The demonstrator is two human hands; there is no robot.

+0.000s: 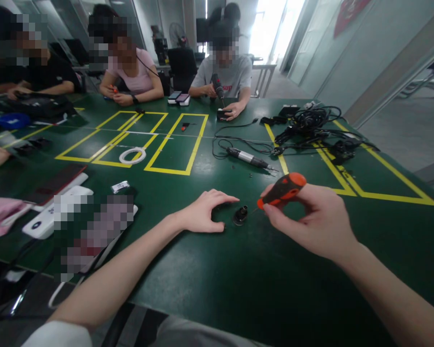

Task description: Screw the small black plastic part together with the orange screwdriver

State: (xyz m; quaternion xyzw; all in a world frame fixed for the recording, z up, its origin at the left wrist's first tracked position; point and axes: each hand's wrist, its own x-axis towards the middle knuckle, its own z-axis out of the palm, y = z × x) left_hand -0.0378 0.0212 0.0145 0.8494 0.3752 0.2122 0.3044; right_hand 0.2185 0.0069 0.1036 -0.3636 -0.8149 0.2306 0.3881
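Gripped in my right hand [311, 217] is a screwdriver [284, 189] with an orange and black handle. Its thin shaft points down and left toward a small black part [240, 215] on the green table. That part has a round base and a short upright neck; its exact kind I cannot make out. My left hand [204, 212] lies just left of it, thumb and forefinger spread apart, not touching it. Beyond my hands rests an electric screwdriver [249, 158], black and silver, with its bit pointing right and its cord running back.
Tangled black cables [307, 125] lie at the back right. A tape roll [132, 155] sits on yellow-marked lines. Phones and a white power bank [56, 212] are at my left. Across the table a person holds a power drill [218, 86] over a black part; other people sit further left.
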